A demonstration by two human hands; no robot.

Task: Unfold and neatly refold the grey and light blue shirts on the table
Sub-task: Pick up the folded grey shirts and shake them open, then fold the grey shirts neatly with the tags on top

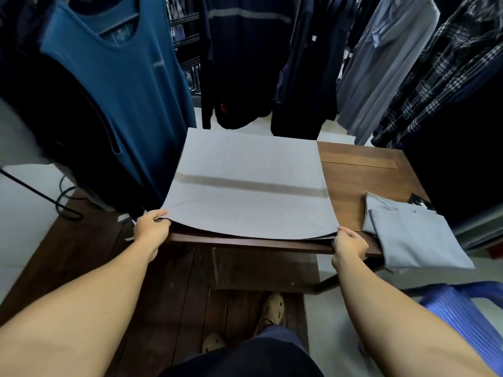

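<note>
Dark trousers [245, 357] and two bare forearms fill the bottom of the head view. Beyond them, the left grip [152, 227] pinches the near left corner of the grey shirt [250, 164], and the right grip [349, 244] pinches its near right corner. That shirt lies spread flat over the left part of the wooden table [359, 170], a darker stripe running across it and its near edge slightly lifted. The light blue shirt [416, 235] lies folded at the table's right end, overhanging the near corner. Hanging garments [117, 91] crowd around the table.
</note>
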